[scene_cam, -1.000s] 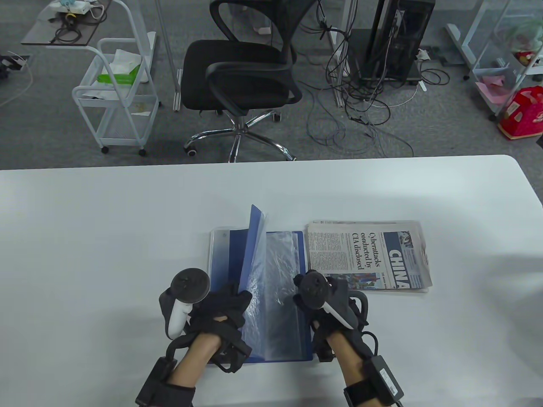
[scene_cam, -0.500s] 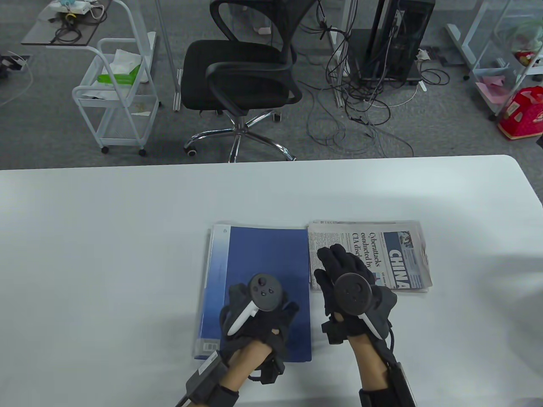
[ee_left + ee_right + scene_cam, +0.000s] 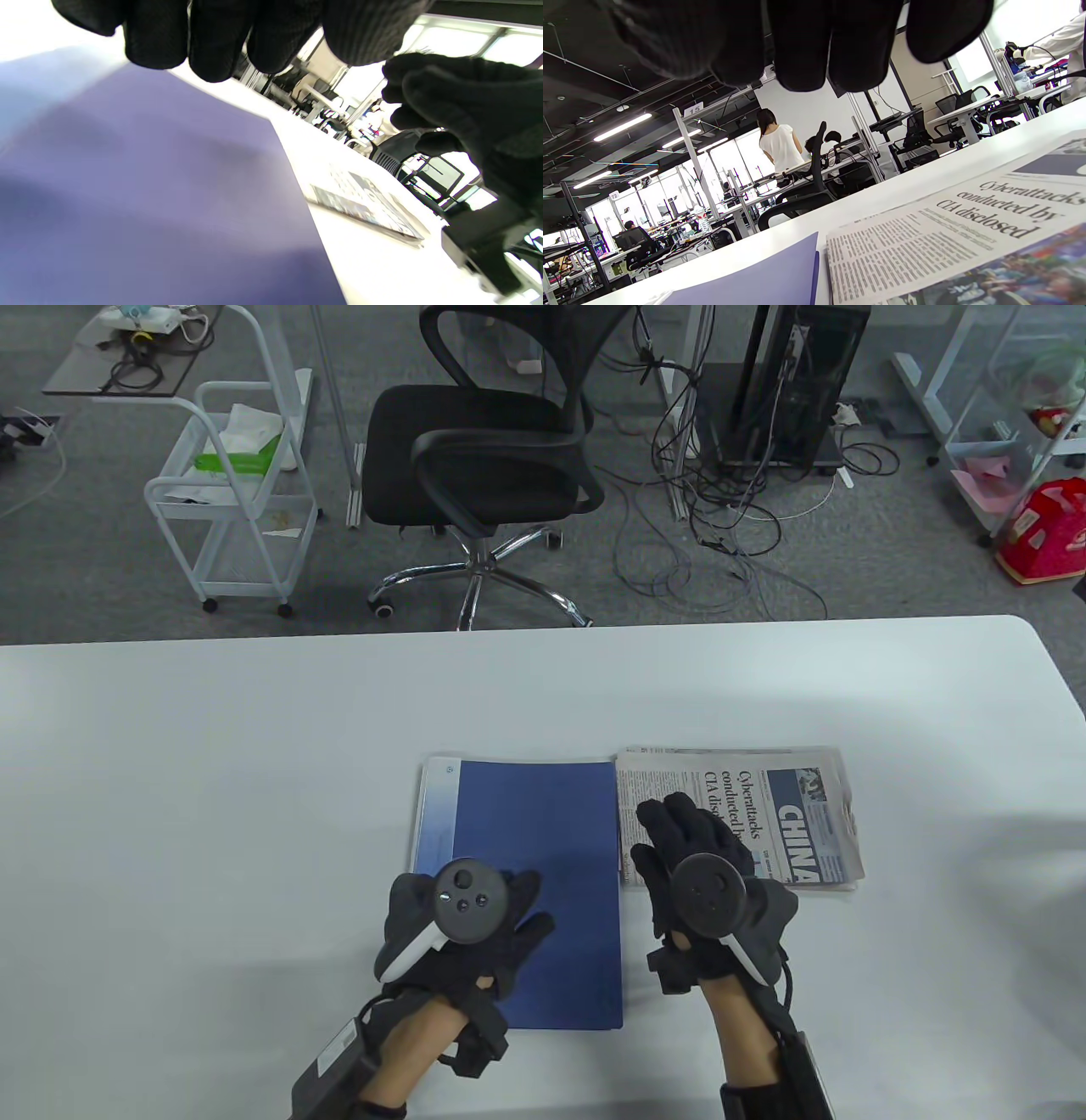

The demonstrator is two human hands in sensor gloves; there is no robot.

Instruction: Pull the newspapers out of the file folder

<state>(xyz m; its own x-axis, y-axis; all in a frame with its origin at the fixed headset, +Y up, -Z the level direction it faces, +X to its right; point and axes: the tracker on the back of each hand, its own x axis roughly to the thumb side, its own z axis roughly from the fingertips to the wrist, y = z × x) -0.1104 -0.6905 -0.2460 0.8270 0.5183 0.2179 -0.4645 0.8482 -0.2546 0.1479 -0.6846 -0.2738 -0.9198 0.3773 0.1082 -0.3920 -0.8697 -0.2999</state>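
The left hand (image 3: 462, 937) covers the blue file folder's (image 3: 543, 831) near-left corner. The right hand (image 3: 700, 869) hides part of the newspaper's (image 3: 797, 814) headline. Folder contents cannot be seen; left wrist view is blurred.

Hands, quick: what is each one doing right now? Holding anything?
Left hand: open, fingers spread over the closed blue folder, holding nothing.
Right hand: open, fingers stretched over the newspaper, holding nothing.

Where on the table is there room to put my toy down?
Bare table lies left of the folder, right of the newspaper, and along the far edge near the chair. It is crowded in the middle, where folder and newspaper sit side by side under the left hand and right hand.
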